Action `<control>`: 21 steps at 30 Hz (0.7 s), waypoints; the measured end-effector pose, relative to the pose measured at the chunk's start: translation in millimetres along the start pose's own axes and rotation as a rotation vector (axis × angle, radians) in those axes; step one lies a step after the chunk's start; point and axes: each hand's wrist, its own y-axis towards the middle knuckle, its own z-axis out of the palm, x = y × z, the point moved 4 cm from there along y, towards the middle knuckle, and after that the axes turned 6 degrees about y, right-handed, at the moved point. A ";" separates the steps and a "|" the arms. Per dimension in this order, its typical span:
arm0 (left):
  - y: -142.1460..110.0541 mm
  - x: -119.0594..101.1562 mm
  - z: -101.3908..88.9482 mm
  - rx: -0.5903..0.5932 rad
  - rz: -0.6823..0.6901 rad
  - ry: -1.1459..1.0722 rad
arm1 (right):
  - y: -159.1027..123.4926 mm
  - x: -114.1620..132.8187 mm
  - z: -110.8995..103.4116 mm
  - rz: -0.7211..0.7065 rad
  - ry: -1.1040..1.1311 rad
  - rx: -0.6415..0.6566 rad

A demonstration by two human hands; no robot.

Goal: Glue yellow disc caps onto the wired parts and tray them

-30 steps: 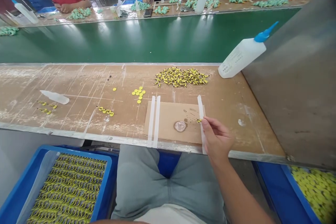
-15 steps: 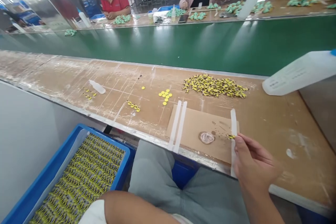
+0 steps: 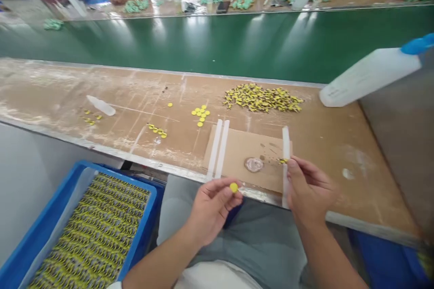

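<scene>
Between thumb and fingertips my left hand [image 3: 213, 207] pinches a round yellow disc [image 3: 233, 187], above my lap by the bench's front edge. My right hand [image 3: 310, 189] is closed on a small yellow-and-black piece [image 3: 283, 161], held over the right side of a cardboard sheet [image 3: 237, 144] taped to the bench. On that sheet, left of the piece, lies a round patch of whitish paste or glue [image 3: 253, 165]. Loose yellow discs [image 3: 201, 113] lie behind the cardboard to the left, near a large heap of yellow-and-black pieces [image 3: 262, 98].
A blue tray [image 3: 76, 167] with rows of yellow-and-black pieces stands low at left. A big white bottle [image 3: 369, 76] leans at right; a small white bottle [image 3: 101, 105] lies at left. Behind the green belt [image 3: 203, 45], people work beside mint-green pieces [image 3: 135, 6].
My left hand has come up into view with a yellow disc in its fingers. The right hand still holds its piece by the cardboard. The view has tilted down and shifted.
</scene>
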 end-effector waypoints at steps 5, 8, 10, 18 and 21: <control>12.9 -6.4 7.1 0.024 -0.004 -0.036 | -6.1 25.0 4.7 0.025 0.070 0.013; 15.5 -3.6 12.4 0.022 -0.017 -0.047 | -12.0 42.6 8.9 0.006 0.072 0.046; 15.8 -1.7 15.6 0.022 -0.019 -0.046 | -14.9 52.0 10.8 -0.027 0.066 0.081; 12.6 2.1 24.5 0.031 0.050 -0.002 | -34.5 92.3 24.9 -0.211 0.181 0.238; 9.1 1.2 28.8 0.050 0.082 0.018 | -45.1 105.0 29.3 -0.264 0.176 0.329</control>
